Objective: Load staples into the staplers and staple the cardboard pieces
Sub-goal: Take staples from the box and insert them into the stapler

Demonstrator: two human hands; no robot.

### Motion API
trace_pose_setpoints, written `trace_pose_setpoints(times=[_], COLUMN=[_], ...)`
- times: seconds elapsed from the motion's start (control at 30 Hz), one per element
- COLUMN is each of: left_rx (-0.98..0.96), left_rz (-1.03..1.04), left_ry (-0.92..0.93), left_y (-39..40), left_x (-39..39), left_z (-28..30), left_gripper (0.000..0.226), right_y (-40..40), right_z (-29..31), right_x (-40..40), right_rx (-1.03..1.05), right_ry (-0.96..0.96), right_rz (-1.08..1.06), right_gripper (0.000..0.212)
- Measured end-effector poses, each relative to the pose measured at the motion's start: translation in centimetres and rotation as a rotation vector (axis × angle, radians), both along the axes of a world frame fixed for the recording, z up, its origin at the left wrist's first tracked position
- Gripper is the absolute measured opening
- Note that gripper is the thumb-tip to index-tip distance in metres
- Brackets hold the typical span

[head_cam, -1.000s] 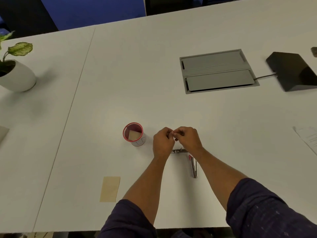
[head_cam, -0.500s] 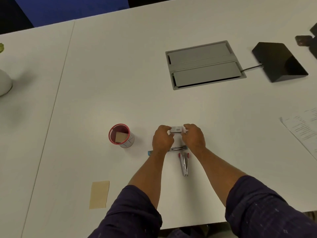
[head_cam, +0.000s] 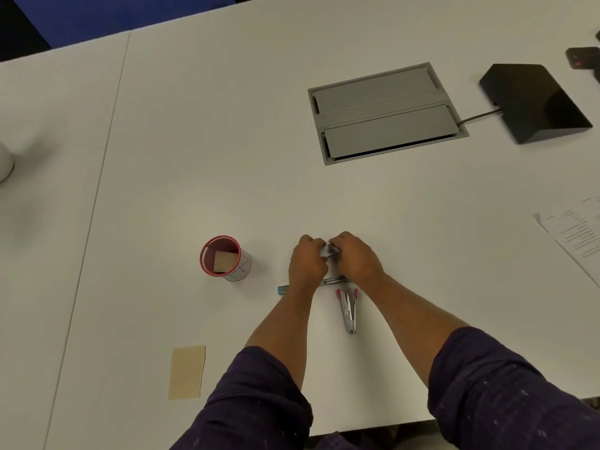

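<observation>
The small box [head_cam: 329,251] pinched between the left hand [head_cam: 306,261] and the right hand [head_cam: 357,258] is mostly covered by their fingers and blurred. The left wrist hides the middle of the blue-ended stapler [head_cam: 334,281]. The printed paper [head_cam: 574,235] and the white pot [head_cam: 5,162] are cut off by the picture's edges.

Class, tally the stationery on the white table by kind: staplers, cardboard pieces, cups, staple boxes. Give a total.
Open metal staplers: 2 (blue-tipped, red-tipped)
Tan cardboard pieces: 2 (flat, in cup)
Red-rimmed cup: 1
Small staple box in the fingers: 1
Total: 6
</observation>
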State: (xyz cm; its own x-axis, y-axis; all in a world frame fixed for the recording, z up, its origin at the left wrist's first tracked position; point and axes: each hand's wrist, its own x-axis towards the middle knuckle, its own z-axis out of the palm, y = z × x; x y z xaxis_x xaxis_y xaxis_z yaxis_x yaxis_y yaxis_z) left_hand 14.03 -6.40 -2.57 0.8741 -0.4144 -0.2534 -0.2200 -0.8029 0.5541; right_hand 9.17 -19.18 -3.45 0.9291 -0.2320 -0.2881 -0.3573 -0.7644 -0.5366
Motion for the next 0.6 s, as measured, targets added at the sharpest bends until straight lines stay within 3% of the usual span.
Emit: trace_pose_setpoints(times=[0.17, 0.4, 0.6], left_rx=[0.023, 0.004, 0.059], left_rz=[-0.026, -0.059, -0.110], left_ry=[-0.022, -0.019, -0.034], left_y=[0.6, 0.3, -0.1], left_x=[0.0, -0.2, 0.1], left_z=[-0.2, -0.4, -0.4], left_gripper=[0.027, 0.036, 0.032], right_y=[-0.5, -1.0, -1.2], right_z=[0.1, 0.1, 0.3], right_x=[0.4, 0.7, 0.5], right_rx=[0.015, -0.009, 0.015], right_ry=[0.029, 0.068, 0.074], right_rz=[0.038, 0.001, -0.034], right_gripper=[0.031, 0.019, 0.019])
